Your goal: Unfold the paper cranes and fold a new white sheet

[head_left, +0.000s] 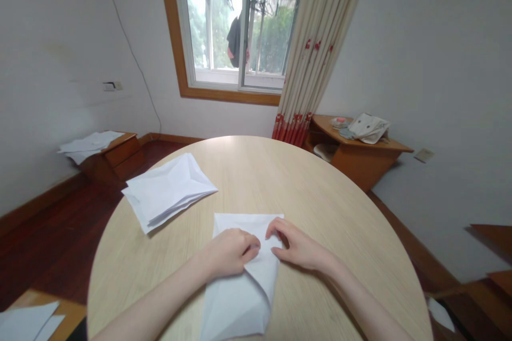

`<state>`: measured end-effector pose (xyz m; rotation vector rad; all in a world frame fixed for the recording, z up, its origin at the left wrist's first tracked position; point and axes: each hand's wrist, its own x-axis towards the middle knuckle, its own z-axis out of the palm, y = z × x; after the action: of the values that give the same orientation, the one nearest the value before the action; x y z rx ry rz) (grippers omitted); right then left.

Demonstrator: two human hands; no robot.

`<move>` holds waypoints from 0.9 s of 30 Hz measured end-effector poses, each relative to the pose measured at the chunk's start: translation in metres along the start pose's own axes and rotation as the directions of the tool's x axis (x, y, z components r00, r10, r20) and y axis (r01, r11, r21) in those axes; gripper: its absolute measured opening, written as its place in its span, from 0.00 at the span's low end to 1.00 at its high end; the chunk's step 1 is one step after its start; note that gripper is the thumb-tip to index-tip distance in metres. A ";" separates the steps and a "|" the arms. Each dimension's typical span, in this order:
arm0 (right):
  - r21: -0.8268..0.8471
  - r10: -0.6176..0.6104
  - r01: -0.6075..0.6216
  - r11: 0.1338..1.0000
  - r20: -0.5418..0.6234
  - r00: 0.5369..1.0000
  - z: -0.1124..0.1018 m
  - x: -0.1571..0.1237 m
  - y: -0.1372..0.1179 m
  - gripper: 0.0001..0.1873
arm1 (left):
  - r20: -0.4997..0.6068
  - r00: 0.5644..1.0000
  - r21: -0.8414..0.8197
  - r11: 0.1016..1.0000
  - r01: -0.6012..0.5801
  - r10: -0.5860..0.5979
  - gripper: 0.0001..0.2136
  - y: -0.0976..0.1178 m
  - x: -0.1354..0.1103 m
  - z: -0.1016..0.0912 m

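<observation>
The folded paper (pixel 234 306) is plain white, and so is the paper stack (pixel 168 186), while the table (pixel 320 197) is pale beige with a fine wood-grain pattern. The curtain (pixel 320 16) is cream, dotted with red motifs above a red band at its foot. The window frame (pixel 170 26) and drawer unit (pixel 121 154) are orange-brown, the floor (pixel 44 245) dark reddish brown, the wall (pixel 432 64) greyish white.

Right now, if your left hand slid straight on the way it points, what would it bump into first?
Probably the right hand, which lies just ahead of the left hand over the paper, though depth is hard to judge.
</observation>
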<state>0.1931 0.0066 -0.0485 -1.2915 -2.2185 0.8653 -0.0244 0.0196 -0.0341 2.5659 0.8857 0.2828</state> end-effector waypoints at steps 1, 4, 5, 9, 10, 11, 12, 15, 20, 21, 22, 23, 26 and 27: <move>-0.004 0.004 -0.004 1.000 0.001 1.000 0.000 0.000 0.000 0.16 | -0.009 1.000 -0.006 1.000 -0.001 0.001 0.11 0.000 0.000 -0.001; -0.015 0.012 -0.012 1.000 0.000 1.000 0.000 0.001 0.000 0.16 | -0.031 0.999 0.023 1.000 -0.004 0.004 0.11 0.002 -0.001 -0.003; -0.018 0.012 -0.012 1.000 0.000 1.000 0.000 0.001 -0.001 0.16 | -0.035 0.999 0.039 0.999 -0.004 0.005 0.10 0.002 -0.002 -0.003; -0.018 -0.009 0.010 1.000 0.014 1.000 -0.001 0.001 -0.003 0.16 | -0.041 0.999 0.047 0.999 0.005 -0.003 0.07 0.001 -0.002 -0.001; -0.013 -0.015 0.016 1.000 0.017 1.000 -0.001 0.001 -0.003 0.16 | -0.047 0.999 0.038 0.999 0.016 -0.015 0.06 0.000 -0.002 0.001; -0.007 -0.020 0.020 1.000 0.019 1.000 -0.001 0.001 -0.004 0.16 | -0.052 0.998 0.028 0.999 0.031 -0.029 0.05 -0.002 -0.002 0.002; 0.000 -0.022 0.022 1.000 0.020 1.000 -0.001 0.001 -0.004 0.16 | -0.054 0.998 0.019 0.999 0.044 -0.043 0.05 -0.003 -0.002 0.004; 0.024 -0.028 0.027 0.999 0.020 0.999 -0.001 0.001 -0.004 0.16 | -0.052 0.997 0.001 0.998 0.061 -0.061 0.06 -0.005 -0.002 0.005; 0.030 -0.024 0.024 0.999 0.010 1.000 0.001 0.002 -0.002 0.17 | -0.038 0.998 0.000 0.999 0.045 -0.045 0.10 -0.002 -0.004 0.003; 0.028 -0.026 0.026 0.999 0.003 1.000 0.001 0.002 -0.001 0.17 | -0.042 0.998 0.002 0.999 0.041 -0.041 0.10 -0.001 -0.004 0.003; 0.026 -0.029 0.029 0.999 -0.004 1.000 0.002 0.002 -0.001 0.17 | -0.048 0.998 0.004 0.999 0.035 -0.034 0.09 0.000 -0.004 0.003; 0.024 -0.032 0.032 0.999 -0.007 0.999 0.002 0.002 0.000 0.17 | -0.056 0.998 0.008 1.000 0.028 -0.028 0.08 0.000 -0.004 0.004; 0.024 -0.038 0.038 0.999 -0.007 0.999 0.003 0.003 0.001 0.18 | -0.074 0.997 0.026 0.999 0.019 -0.017 0.08 0.002 -0.003 0.008; 0.029 -0.038 0.038 0.999 -0.008 0.999 0.002 0.003 0.002 0.17 | -0.079 0.997 0.032 0.999 0.017 -0.014 0.08 0.002 -0.003 0.009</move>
<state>0.1912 0.0089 -0.0511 -1.2336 -2.2094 0.8734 -0.0227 0.0140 -0.0418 2.5920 0.9457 0.3705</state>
